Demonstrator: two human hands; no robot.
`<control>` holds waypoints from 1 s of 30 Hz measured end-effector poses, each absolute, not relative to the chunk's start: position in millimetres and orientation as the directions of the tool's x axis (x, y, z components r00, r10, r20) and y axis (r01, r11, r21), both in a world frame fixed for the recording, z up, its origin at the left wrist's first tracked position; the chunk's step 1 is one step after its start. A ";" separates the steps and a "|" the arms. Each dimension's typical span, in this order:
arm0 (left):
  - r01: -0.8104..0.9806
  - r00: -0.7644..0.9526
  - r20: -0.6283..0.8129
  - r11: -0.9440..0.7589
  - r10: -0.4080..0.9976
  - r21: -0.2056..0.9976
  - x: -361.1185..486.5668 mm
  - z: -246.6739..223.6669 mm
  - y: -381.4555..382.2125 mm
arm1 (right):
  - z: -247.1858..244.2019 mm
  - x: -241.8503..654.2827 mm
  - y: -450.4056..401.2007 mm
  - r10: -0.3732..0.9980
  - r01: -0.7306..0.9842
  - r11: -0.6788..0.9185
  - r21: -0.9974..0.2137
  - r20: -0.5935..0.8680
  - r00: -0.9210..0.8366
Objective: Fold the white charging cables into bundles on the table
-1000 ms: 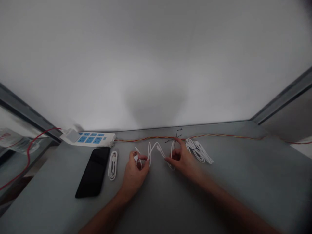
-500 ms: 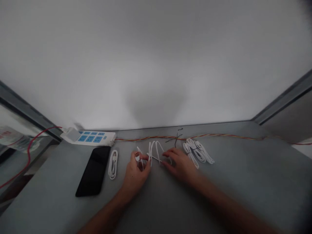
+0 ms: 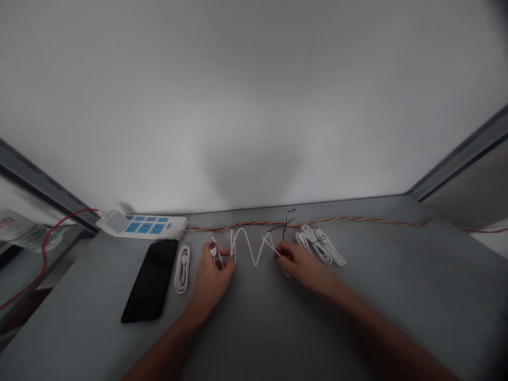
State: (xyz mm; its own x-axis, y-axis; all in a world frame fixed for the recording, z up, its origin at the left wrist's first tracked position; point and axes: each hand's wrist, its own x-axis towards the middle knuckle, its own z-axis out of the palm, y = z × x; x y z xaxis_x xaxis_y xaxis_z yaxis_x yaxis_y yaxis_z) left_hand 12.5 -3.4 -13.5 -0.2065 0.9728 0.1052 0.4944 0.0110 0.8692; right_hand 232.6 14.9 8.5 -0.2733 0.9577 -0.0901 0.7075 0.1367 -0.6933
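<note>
"White USB cable [image 3: 248, 246], where?"

"Zigzagging on the gray table [image 3: 254, 323] between my hands: my left hand [image 3: 210, 280] clamps its plug [image 3: 213, 251], my right hand [image 3: 299, 264] pinches the other stretch"

At 12 o'clock rises a large pale grey wall [image 3: 254, 90], smooth and without any marks. The light on it is soft and even, and a dim, blurred shadow [image 3: 250, 174] lies low on it, just above the far edge of the grey table top [image 3: 397, 275]. Dark metal frame strips [image 3: 43, 188] run down at 10 o'clock, and a similar strip [image 3: 460, 153] stands at 2 o'clock. Past the table edge at 8 o'clock, a brownish floor patch [image 3: 26, 307] shows, but it is dim.
</note>
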 end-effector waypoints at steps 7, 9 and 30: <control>0.516 -0.236 0.084 0.052 0.968 0.855 7.8 -16.5 1.3 | 13.8 247.1 18.2 0.815 0.539 0.064 -0.840 -0.268 -0.513; 0.517 -0.250 0.075 0.067 0.965 0.853 7.2 -16.6 2.5 | 15.8 251.3 18.0 0.726 0.462 -0.036 -0.886 -0.341 -0.597; 0.632 -0.166 0.282 -0.117 0.945 0.766 -6.9 1.8 4.2 | 3.2 259.1 30.0 0.951 0.432 0.147 -0.890 0.248 0.186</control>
